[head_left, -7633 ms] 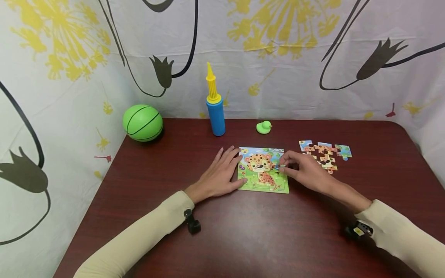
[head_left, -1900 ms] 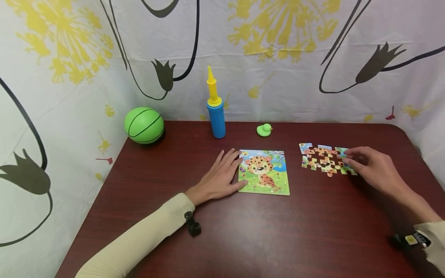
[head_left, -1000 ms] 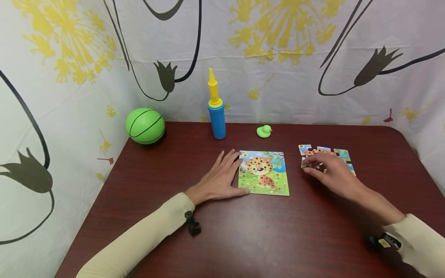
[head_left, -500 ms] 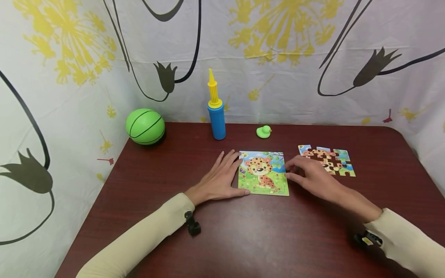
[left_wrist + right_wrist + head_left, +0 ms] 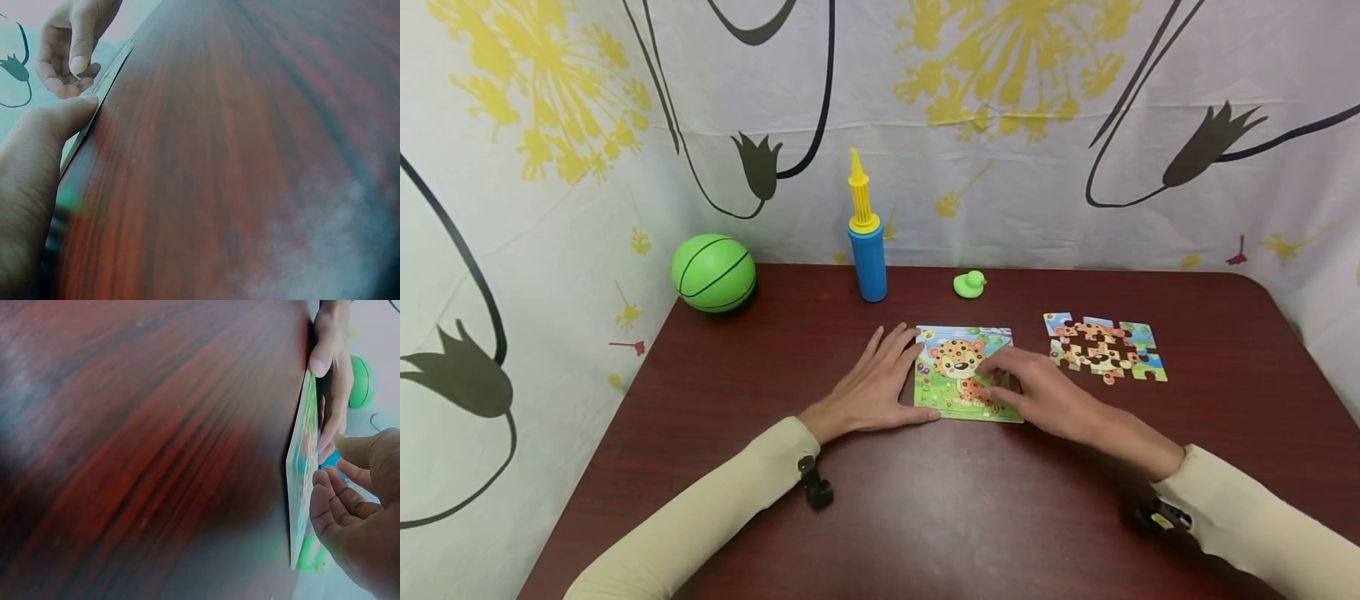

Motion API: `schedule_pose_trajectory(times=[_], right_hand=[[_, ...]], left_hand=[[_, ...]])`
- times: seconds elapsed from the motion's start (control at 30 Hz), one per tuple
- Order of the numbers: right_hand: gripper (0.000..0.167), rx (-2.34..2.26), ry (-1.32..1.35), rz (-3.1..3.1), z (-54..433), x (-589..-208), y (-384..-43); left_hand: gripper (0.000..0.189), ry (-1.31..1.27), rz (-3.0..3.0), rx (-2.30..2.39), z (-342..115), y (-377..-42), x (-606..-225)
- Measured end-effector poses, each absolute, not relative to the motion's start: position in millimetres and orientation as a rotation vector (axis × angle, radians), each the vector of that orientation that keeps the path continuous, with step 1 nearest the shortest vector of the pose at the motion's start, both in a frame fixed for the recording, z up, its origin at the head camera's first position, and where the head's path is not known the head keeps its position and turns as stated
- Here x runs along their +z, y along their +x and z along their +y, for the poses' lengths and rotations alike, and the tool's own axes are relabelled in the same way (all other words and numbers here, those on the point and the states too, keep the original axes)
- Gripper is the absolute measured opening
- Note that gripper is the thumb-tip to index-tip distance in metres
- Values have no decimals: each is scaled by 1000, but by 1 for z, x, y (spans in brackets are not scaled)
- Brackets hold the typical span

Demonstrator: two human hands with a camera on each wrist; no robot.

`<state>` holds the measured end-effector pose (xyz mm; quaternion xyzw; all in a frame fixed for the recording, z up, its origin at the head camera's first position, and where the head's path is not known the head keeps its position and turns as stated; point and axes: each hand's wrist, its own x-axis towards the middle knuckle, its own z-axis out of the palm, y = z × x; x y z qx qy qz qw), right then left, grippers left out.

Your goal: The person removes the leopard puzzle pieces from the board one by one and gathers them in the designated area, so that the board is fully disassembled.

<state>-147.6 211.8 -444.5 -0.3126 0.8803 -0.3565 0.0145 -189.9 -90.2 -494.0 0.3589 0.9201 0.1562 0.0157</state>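
Observation:
A square jigsaw board (image 5: 942,392) with a spotted leopard cub picture lies flat on the table. My left hand (image 5: 872,383) rests at its left side, fingers spread along the edge and thumb at the lower left corner. Over the board's right part is my right hand (image 5: 1041,392), with thumb and bent fingers apart above the cub's body. No piece shows between them; the right wrist view also has a gap between thumb (image 5: 357,450) and fingers. To the right lie several loose puzzle pieces (image 5: 1142,336), laid close together into another partly formed cub picture.
Behind the board stand a blue and yellow hand pump (image 5: 870,262) and a small green rubber duck (image 5: 970,285). A green ball (image 5: 713,272) sits at the back left corner. A patterned cloth (image 5: 1037,208) hangs behind the dark wooden table (image 5: 925,517).
The right hand has gone from the loose pieces leftward to above the board. More pieces lie in the right group than several seconds ago. My left hand has stayed on the board.

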Motion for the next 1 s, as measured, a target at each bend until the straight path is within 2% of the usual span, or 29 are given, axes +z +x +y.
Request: schedule_pose_trajectory(times=[0.2, 0.33, 0.5, 1.0], right_hand=[[17, -1153, -1034, 2688, 201, -448, -149], [21, -1150, -1041, 2689, 195, -451, -149], [26, -1150, -1025, 2685, 190, -453, -150], [26, -1209, -942, 2670, 184, -463, -152]], left_hand=[[115, 1121, 2866, 480, -91, -190, -494], [114, 1124, 2864, 475, -91, -190, -494], [113, 1126, 2862, 469, -91, -190, -494], [113, 1118, 2862, 462, -91, -190, -493]])
